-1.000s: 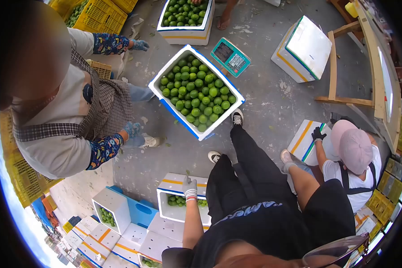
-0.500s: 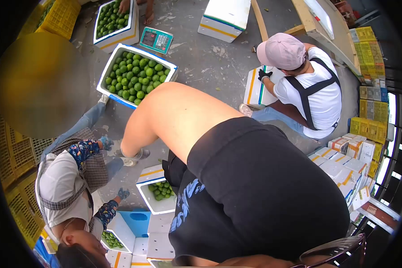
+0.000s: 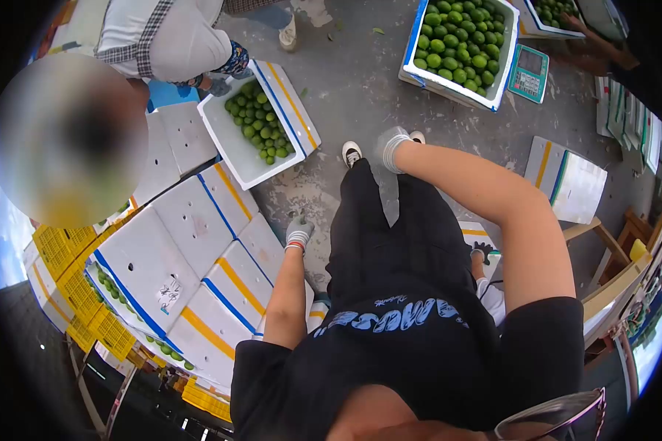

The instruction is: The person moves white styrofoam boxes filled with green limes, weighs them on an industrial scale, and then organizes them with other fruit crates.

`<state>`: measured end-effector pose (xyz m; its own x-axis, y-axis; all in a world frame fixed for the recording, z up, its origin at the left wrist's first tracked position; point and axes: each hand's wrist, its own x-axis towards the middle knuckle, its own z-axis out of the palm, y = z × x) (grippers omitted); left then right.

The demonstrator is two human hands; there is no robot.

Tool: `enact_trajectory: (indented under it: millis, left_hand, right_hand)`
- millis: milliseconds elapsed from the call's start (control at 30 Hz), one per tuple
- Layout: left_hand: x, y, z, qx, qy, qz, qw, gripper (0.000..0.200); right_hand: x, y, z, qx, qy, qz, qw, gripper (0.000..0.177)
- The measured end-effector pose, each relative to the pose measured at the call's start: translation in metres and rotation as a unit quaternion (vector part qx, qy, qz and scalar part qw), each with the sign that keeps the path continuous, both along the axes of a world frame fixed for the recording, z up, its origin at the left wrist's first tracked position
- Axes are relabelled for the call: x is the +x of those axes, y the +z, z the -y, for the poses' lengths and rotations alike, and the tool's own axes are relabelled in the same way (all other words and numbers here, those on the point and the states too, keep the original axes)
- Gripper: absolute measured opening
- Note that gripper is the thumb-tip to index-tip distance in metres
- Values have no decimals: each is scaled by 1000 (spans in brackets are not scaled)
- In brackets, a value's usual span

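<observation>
My left hand (image 3: 299,229), in a pale glove, hangs beside the stacked white foam boxes (image 3: 232,198). Its fingers look loosely extended, and I see nothing in them. My right hand (image 3: 392,149), also gloved, is in front of my body above the floor near my shoes (image 3: 351,153); motion smears its fingers. Ahead to the left, a tilted open foam box (image 3: 228,158) holds green limes (image 3: 257,121). Another person's gloved hand (image 3: 219,86) is at its far edge. A fuller foam box (image 3: 412,73) of limes (image 3: 460,44) stands ahead to the right.
A green scale (image 3: 529,73) lies beside the full box. At the top right, another person's arm (image 3: 599,48) reaches toward a further lime box. Closed foam boxes (image 3: 563,176) and a wooden frame (image 3: 618,272) are on the right. Yellow crates (image 3: 73,272) stand at the left.
My view has swung round and my body now faces the lime boxes more upright. Both my gloved hands have come into view. The scale and full lime box have shifted to the right side.
</observation>
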<state>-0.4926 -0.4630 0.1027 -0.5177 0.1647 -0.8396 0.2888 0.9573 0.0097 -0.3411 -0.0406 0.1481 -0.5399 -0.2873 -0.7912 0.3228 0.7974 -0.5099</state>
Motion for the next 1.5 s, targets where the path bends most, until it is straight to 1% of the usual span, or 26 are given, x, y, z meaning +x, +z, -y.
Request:
enact_trajectory:
  millis: [33, 67, 100, 167, 200, 267, 333, 367, 433, 467, 567, 633, 667, 767, 800, 867, 900, 967, 1033, 1100, 1167, 1200, 1300, 1367, 1400, 1500]
  left_hand:
    - [-3, -6, 30, -10, 5, -1, 1000, 46]
    - [5, -12, 58, -11, 13, -5, 1000, 45]
    - [0, 0, 59, -46, 31, -7, 998, 46]
    - [-14, 30, 20, -107, 62, 0, 992, 47]
    - [-15, 16, 39, -53, 71, -30, 996, 45]
    - [-1, -44, 124, 72, 158, -36, 984, 46]
    - [14, -70, 159, 108, 224, -89, 965, 46]
    - [5, -74, 162, 133, 326, -60, 934, 48]
    - [-1, -29, 163, 151, 535, -7, 831, 52]
    - [-16, -16, 161, 162, 628, 9, 762, 55]
    - [-37, 13, 202, 110, 661, 9, 742, 58]
    - [-45, 15, 239, 101, 658, -8, 746, 55]
    - [-53, 7, 250, 110, 653, -12, 749, 53]
    - [-83, 3, 244, 147, 634, 66, 757, 57]
    - [-91, 6, 221, 167, 617, 64, 767, 59]
    - [-103, 12, 178, 200, 600, 101, 768, 50]
    - [-107, 12, 151, 218, 591, 117, 768, 45]
    - [-96, 23, 81, 231, 531, 110, 808, 42]
    - [-86, 26, 30, 225, 465, 132, 846, 41]
    - [-65, 35, -31, 223, 480, 151, 835, 42]
    - [-46, 32, -75, 224, 466, 188, 835, 43]
    - [-28, 33, -100, 214, 422, 164, 866, 45]
    - [17, 37, -161, 204, 277, 82, 935, 50]
    - [21, 10, -175, 220, 157, 24, 962, 50]
    - [25, 11, -185, 218, 146, 22, 965, 53]
    - [25, 23, -201, 189, 100, 23, 977, 55]
  right_hand:
    - [5, 4, 14, 14, -63, 12, 998, 25]
    - [12, 1, 36, 5, -47, 15, 999, 28]
    - [4, -7, 60, -3, -35, 20, 999, 30]
    - [-21, -42, 120, 8, -45, -16, 999, 43]
    - [-39, -58, 147, 12, -79, -65, 995, 48]
    - [-86, -84, 207, 10, -152, -154, 976, 56]
    - [-150, -111, 261, 0, -167, -135, 977, 65]
    - [-180, -144, 294, 57, -185, -191, 962, 67]
    - [-208, -214, 377, 152, -201, -287, 924, 70]
    - [-231, -220, 385, 129, -256, -247, 926, 73]
    - [-262, -197, 398, 49, -405, -131, 903, 80]
    - [-252, -172, 394, 7, -472, -100, 876, 83]
    - [-236, -157, 385, -1, -469, -78, 880, 84]
    - [-156, -101, 337, 12, -495, 10, 869, 78]
    - [-125, -91, 322, 22, -515, 40, 856, 76]
    - [-47, -89, 300, 66, -520, 145, 839, 68]
    - [-13, -66, 277, 74, -545, 172, 817, 62]
    - [70, -50, 252, 119, -579, 182, 786, 47]
    - [143, -36, 233, 128, -663, 228, 701, 46]
    - [218, -47, 228, 146, -701, 259, 648, 44]
    - [278, -52, 225, 120, -720, 281, 623, 43]
    - [306, -55, 221, 109, -729, 290, 610, 42]
    - [365, -58, 223, 115, -738, 272, 606, 41]
    - [395, -76, 231, 113, -702, 268, 650, 40]
    - [407, -87, 232, 114, -681, 264, 673, 40]
    - [423, -114, 241, 111, -684, 255, 674, 40]
